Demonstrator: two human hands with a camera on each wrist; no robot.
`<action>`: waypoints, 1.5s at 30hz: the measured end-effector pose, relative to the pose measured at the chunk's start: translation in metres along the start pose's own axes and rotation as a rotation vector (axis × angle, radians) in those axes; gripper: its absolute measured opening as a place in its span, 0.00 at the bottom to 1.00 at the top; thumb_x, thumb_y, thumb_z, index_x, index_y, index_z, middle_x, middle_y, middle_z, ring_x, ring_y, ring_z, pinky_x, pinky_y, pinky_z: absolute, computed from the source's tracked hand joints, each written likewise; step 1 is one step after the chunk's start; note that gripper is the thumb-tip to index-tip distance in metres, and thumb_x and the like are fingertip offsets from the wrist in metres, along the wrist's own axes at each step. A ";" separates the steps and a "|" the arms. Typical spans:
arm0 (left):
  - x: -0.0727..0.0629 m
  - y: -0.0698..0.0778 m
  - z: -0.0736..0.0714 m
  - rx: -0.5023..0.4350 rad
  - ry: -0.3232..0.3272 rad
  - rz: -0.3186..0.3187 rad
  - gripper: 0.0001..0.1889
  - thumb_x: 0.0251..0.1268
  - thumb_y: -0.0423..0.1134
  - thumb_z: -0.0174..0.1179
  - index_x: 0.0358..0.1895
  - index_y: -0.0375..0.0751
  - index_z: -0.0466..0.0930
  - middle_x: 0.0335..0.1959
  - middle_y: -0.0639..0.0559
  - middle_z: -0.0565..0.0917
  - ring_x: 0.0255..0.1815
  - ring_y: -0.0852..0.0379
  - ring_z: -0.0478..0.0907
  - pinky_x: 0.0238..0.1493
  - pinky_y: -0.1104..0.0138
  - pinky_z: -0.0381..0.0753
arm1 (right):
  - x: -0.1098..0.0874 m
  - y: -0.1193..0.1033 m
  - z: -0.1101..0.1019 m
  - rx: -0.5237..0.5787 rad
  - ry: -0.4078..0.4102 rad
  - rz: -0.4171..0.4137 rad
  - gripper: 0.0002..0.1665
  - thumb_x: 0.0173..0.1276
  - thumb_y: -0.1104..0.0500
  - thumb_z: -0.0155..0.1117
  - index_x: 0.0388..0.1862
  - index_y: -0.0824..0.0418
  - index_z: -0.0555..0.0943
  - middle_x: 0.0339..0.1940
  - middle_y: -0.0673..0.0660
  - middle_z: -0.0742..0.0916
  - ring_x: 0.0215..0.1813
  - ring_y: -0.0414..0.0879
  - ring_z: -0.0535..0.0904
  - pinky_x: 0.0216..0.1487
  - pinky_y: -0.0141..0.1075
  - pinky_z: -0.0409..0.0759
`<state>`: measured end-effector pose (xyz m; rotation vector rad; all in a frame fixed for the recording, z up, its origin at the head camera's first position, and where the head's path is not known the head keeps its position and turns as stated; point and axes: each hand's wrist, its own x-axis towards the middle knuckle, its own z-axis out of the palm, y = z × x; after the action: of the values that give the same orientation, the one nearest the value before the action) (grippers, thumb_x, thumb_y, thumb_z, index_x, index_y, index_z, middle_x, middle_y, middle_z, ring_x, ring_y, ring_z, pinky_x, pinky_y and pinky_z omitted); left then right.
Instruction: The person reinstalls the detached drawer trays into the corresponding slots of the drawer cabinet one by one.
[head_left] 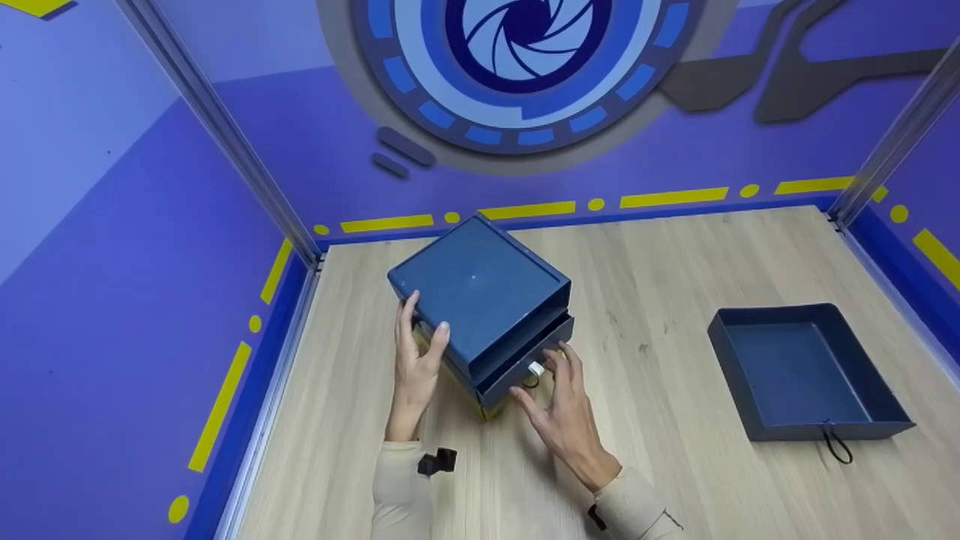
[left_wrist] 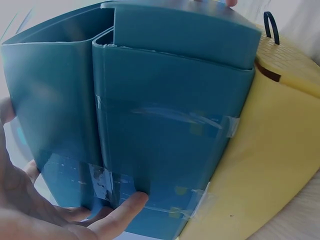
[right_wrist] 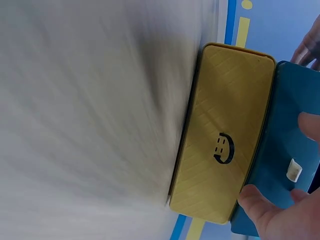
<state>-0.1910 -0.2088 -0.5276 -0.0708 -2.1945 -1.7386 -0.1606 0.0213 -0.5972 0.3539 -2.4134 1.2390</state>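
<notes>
Dark blue walls meet my left hand (head_left: 415, 367), which lies along the left side of the stacked casing (head_left: 476, 292), fingers extended and thumb up by its top edge; it braces, clenching nothing. Just right of it, the upper slot gapes with no drawer inside. Below that, at the 2nd of 3 levels, the middle drawer (head_left: 504, 382) juts slightly out, its white tab (head_left: 535, 368) towards my right side. Under it sits the yellow drawer (right_wrist: 220, 105) with its black loop (right_wrist: 230, 149).

I judge the step in hand to be sliding the middle drawer, likelier in than out, though I cannot tell the direction. The next move would call for level pressure across its front while my left side stops the casing skidding.

My right hand (head_left: 566, 420) touches that front around the tab, thumb lower, fingertips higher, not wrapped round anything I can see. Farthest right, well apart from it, the loose drawer (head_left: 802, 375) rests open side up on the tabletop (head_left: 652, 450).
</notes>
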 end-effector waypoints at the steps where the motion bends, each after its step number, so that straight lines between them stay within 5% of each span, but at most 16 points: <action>1: 0.000 0.000 0.000 -0.002 -0.002 0.002 0.39 0.79 0.44 0.57 0.87 0.44 0.53 0.89 0.36 0.44 0.89 0.33 0.42 0.82 0.29 0.48 | 0.000 0.000 0.000 0.005 -0.004 0.001 0.45 0.67 0.49 0.80 0.74 0.66 0.70 0.80 0.72 0.66 0.67 0.62 0.83 0.55 0.54 0.88; 24: 0.001 0.002 0.004 0.004 0.006 -0.042 0.39 0.78 0.46 0.57 0.87 0.48 0.53 0.90 0.39 0.44 0.89 0.34 0.43 0.81 0.28 0.49 | 0.008 -0.003 -0.001 -0.015 -0.087 0.030 0.38 0.71 0.50 0.75 0.74 0.64 0.72 0.79 0.73 0.68 0.60 0.61 0.86 0.50 0.54 0.88; 30: 0.001 0.002 0.003 0.018 0.010 -0.031 0.39 0.78 0.48 0.58 0.87 0.48 0.54 0.89 0.40 0.48 0.89 0.36 0.44 0.82 0.29 0.48 | 0.008 0.001 -0.013 -0.032 -0.120 0.062 0.39 0.71 0.49 0.75 0.74 0.63 0.73 0.80 0.73 0.68 0.42 0.60 0.88 0.44 0.54 0.87; 37: 0.001 0.002 0.003 0.013 0.017 -0.035 0.39 0.78 0.47 0.57 0.87 0.48 0.54 0.89 0.40 0.48 0.90 0.36 0.44 0.82 0.30 0.47 | 0.013 0.010 -0.030 -0.082 -0.145 0.065 0.36 0.70 0.51 0.76 0.72 0.63 0.76 0.79 0.72 0.70 0.59 0.69 0.85 0.47 0.58 0.87; 45: 0.000 0.000 0.003 0.025 0.029 -0.045 0.39 0.78 0.48 0.57 0.87 0.50 0.54 0.89 0.42 0.49 0.90 0.37 0.45 0.83 0.30 0.47 | 0.013 0.027 -0.047 -0.115 -0.109 0.085 0.34 0.69 0.53 0.77 0.69 0.64 0.78 0.77 0.72 0.72 0.59 0.68 0.85 0.50 0.61 0.86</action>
<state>-0.1913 -0.2063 -0.5280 0.0099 -2.2132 -1.7248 -0.1715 0.0744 -0.5859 0.2944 -2.6035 1.1367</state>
